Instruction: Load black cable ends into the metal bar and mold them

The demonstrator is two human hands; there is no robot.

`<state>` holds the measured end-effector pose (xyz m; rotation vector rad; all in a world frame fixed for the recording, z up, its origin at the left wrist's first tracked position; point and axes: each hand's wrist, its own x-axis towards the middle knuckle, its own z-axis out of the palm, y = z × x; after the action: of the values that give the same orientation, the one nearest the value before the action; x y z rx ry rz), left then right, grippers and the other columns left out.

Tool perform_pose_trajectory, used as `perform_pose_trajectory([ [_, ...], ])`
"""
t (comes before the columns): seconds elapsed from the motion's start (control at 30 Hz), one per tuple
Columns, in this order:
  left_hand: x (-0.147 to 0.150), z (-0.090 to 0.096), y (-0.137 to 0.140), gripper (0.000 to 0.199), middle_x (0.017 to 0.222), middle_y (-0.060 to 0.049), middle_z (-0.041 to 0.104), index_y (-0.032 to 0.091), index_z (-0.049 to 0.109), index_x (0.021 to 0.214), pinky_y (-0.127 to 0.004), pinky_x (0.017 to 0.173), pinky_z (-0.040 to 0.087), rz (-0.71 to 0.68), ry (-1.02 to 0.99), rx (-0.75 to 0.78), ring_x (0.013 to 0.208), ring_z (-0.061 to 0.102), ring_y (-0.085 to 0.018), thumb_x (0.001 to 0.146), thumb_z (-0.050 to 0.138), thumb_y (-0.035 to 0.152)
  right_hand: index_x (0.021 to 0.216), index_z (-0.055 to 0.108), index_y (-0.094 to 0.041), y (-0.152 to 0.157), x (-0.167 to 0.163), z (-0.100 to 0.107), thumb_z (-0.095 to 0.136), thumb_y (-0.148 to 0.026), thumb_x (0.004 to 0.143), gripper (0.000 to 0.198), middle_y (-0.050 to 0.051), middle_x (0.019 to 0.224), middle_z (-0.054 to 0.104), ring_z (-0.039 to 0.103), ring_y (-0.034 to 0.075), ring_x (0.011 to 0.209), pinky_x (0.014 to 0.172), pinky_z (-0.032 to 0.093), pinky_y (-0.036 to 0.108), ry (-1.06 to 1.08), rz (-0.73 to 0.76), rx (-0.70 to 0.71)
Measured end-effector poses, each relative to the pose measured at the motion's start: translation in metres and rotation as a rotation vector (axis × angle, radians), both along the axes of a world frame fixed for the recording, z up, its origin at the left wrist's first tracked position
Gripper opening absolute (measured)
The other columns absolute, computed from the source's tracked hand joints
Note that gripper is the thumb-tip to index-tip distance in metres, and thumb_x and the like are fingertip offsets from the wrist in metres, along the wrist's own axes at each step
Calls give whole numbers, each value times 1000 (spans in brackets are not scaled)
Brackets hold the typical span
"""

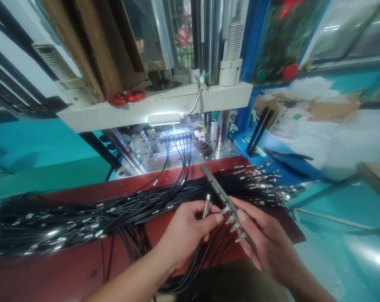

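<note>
Holding a shiny connector (206,206), left hand (188,228) sits beside right hand (267,237) clasping grooved bar (217,189).

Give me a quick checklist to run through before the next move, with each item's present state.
1. Slotted bar gripped: ok, the right hand holds its lower part.
2. Loose connector secured: ok, the left hand holds it, apart from the bar.
3. Connectors along the whole bar: not ok, the connector row sits by the lower part; the upper stretch is bare.
4. Connectors fully seated: cannot tell, too small and blurred.
5. Hands outside the press: ok, both are in front of it.
6. Press bed free of cables: not ok, several black cables run into its lit area.
</note>
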<state>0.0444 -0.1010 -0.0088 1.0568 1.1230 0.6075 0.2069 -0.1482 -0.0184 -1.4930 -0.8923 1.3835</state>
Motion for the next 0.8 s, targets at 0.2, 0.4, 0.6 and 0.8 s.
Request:
perform_pose_trajectory([
  [0.2,3,2,0,26,71,0,62,16,70,88,-21,54,35,-51,108,142,56,47,-9,80,64,40,137,52,-22,-1,1,0,53,-57,86,61,-3,53,56,40,8,35,30,30,16,-51,58,22],
  [0.4,5,4,-1,21,78,-1,68,19,69,78,-23,70,39,-111,291,415,74,56,-15,87,55,31,132,57,-24,-1,4,-3,54,-56,87,55,5,81,69,58,13,56,43,48,19,-91,67,76],
  [0.6,7,5,-1,25,74,0,64,19,63,70,-23,67,36,-134,397,552,70,55,-14,90,52,30,132,59,-25,1,11,-1,54,-55,87,54,7,88,70,61,15,55,42,49,21,-162,115,96],
  [0.8,8,3,-3,24,75,0,64,19,66,74,-24,67,36,-157,410,579,71,54,-14,91,51,28,130,62,-24,0,9,-3,59,-53,83,55,7,84,70,57,13,49,36,44,21,-147,113,112],
])
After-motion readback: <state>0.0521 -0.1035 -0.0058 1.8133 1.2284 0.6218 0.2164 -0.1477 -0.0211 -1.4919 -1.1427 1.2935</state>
